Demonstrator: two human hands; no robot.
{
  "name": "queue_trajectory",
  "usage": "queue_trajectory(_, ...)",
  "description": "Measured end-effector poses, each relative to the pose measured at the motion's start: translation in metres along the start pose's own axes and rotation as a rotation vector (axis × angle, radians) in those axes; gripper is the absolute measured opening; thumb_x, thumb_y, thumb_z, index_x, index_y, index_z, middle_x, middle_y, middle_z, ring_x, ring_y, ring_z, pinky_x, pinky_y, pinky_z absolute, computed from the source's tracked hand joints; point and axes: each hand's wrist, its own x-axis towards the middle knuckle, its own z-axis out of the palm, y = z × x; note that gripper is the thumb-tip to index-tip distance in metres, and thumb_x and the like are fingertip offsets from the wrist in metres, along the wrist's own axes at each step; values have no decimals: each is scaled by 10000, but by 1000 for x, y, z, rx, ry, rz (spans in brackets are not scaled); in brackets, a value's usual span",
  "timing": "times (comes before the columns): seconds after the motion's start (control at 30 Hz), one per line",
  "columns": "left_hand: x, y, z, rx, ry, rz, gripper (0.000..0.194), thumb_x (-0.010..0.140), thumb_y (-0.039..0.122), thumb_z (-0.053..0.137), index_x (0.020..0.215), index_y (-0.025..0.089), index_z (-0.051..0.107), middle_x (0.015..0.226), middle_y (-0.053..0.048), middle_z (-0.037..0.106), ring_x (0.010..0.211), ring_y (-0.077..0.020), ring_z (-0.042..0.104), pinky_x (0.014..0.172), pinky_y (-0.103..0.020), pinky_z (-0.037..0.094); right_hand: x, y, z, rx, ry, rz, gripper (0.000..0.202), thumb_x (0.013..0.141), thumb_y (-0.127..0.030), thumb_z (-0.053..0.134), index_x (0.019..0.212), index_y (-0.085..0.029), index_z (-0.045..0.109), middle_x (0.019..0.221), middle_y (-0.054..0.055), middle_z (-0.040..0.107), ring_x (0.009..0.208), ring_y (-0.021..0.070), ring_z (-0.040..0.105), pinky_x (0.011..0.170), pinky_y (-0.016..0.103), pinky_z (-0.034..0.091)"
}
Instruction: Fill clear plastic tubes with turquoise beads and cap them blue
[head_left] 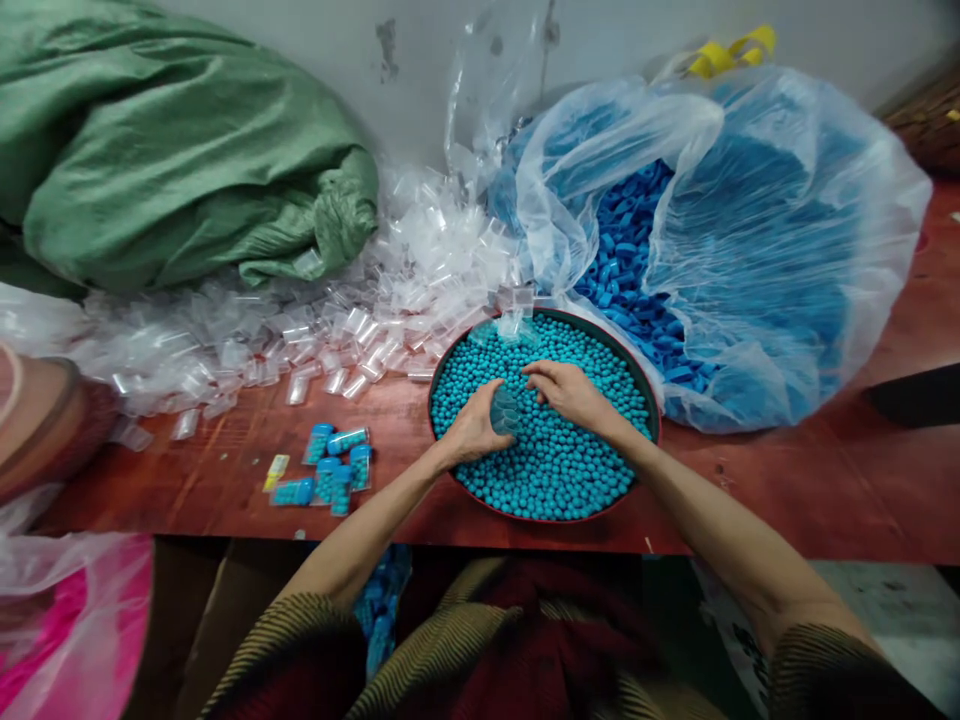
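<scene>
A round, dark-rimmed tray [655, 400] is filled with small turquoise balls [540, 480]. Over its left half, my left hand [474, 428] curls its thumb and fingers around a small clear plastic container [506, 410]. Balls show through the container's wall, or behind it. My right hand [571, 392] is just to the right, above the balls, with fingers curled together; whether anything is between the fingertips is hidden. Another clear container [514, 322] lies at the tray's far rim.
Left of the tray lie several filled, blue-capped containers [328, 466] and a small yellow-and-clear piece [276, 472]. Behind are heaped clear containers [375, 335] and a green sack [187, 160]. A translucent bag [772, 250] of blue caps [630, 260] slumps at the right on the red table [772, 500].
</scene>
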Motion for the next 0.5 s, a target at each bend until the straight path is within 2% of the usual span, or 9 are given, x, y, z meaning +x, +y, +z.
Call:
queue_trajectory(0.1, -5, 2, -1, -56, 46, -5, 879, 631, 286, 672, 1375, 109, 238, 1314, -160, 448, 1193, -263, 490, 1016, -400, 422, -5, 0, 23, 159, -85, 19, 225, 853, -275, 454, 871, -176, 655, 736, 4, 674, 622, 128, 595, 614, 246, 467)
queue_trajectory(0.2, -5, 6, 1, 88, 45, 85, 866, 649, 277, 651, 1385, 136, 217, 1361, -163, 403, 1269, -283, 416, 1075, -449, 356, -6, 3, 31, 227, -69, 79, 245, 840, -345, 504, 957, -162, 617, 830, 27, 687, 683, 133, 614, 625, 241, 468)
queue_trajectory(0.33, -1, 8, 8, 333, -11, 116, 843, 666, 180, 622, 1396, 113, 206, 1410, -207, 332, 1370, -344, 249, 1125, -553, 219, -9, 3, 29, -28, -91, 116, 218, 826, -316, 550, 984, -177, 607, 915, 55, 693, 838, 174, 631, 708, 261, 460)
queue_trajectory(0.43, -3, 6, 11, 372, -25, 117, 834, 684, 146, 617, 1401, 121, 191, 1474, -227, 216, 1404, -368, 146, 1111, -582, 223, -14, 0, 20, -247, -98, 121, 177, 866, -306, 494, 916, -215, 637, 867, 35, 703, 820, 185, 635, 684, 260, 437)
queue_trajectory(0.5, -7, 4, 12, 375, 8, 118, 799, 698, 136, 617, 1386, 149, 210, 1483, -214, 206, 1406, -367, 144, 1100, -595, 237, -16, -2, 15, -297, -67, 105, 189, 880, -304, 473, 908, -225, 643, 880, 26, 707, 828, 183, 636, 681, 255, 425)
